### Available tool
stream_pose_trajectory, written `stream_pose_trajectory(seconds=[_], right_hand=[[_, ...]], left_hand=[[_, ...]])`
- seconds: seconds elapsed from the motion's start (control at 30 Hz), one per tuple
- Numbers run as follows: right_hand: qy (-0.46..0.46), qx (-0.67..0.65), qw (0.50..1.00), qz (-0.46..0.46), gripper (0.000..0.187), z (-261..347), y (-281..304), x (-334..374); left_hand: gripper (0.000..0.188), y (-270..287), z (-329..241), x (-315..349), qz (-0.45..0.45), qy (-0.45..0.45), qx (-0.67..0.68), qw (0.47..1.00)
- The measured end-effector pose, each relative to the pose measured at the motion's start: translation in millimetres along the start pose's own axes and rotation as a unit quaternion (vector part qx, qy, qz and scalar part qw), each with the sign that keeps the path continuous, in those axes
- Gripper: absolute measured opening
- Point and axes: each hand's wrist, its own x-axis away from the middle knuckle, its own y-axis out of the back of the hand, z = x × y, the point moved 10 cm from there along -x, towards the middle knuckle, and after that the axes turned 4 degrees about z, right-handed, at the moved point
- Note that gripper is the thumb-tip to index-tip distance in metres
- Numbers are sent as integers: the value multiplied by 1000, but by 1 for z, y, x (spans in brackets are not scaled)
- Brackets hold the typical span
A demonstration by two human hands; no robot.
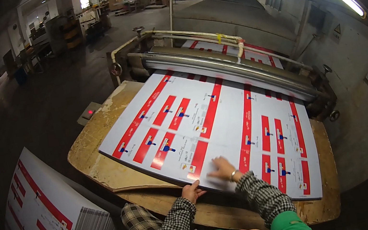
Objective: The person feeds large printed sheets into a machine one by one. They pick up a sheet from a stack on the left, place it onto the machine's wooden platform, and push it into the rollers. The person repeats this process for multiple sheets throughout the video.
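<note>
A large white printed sheet (pixel 224 123) with red bands and small blue figures lies on a worn wooden table. Its far part runs under a metal roller. At the sheet's near edge, my left hand (pixel 192 192) pinches the border, with the thumb by the top face; some fingers are hidden. My right hand (pixel 223 170) is over the sheet, just right of the left one, slightly blurred, with its fingers apart and nothing in them. Whether its fingertips touch the paper, I cannot tell.
The roller (pixel 225 71) spans the table's far side, with a pale pipe (pixel 190 34) above it and handwheels at its ends. A stack of similar printed sheets (pixel 39 212) stands at the left. A switch box with a red light (pixel 90 112) sits beside the wooden table (pixel 87 148).
</note>
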Motion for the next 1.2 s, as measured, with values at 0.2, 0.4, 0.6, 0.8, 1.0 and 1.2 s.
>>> stream_pose_trajectory(seconds=[0.2, 0.4, 0.6, 0.8, 1.0, 1.2], right_hand=[[55, 61, 996, 31, 58, 33, -11, 49], [-29, -117, 992, 31, 22, 40, 81, 41], [40, -92, 995, 6, 24, 63, 59, 54], [58, -96, 994, -15, 28, 41, 11, 63], [-128, -72, 986, 85, 30, -15, 14, 13], [-9, 79, 997, 6, 59, 4, -20, 18]], left_hand=[[20, -1, 1, 5, 68, 27, 0, 997], [28, 24, 2, 10, -114, 55, -101, 987], [29, 44, 23, -3, -114, 33, -25, 993], [18, 40, 11, -10, -118, 4, -53, 992], [36, 4, -2, 3, -13, -8, 1, 1000], [31, -10, -4, 3, 16, 3, -3, 1000]])
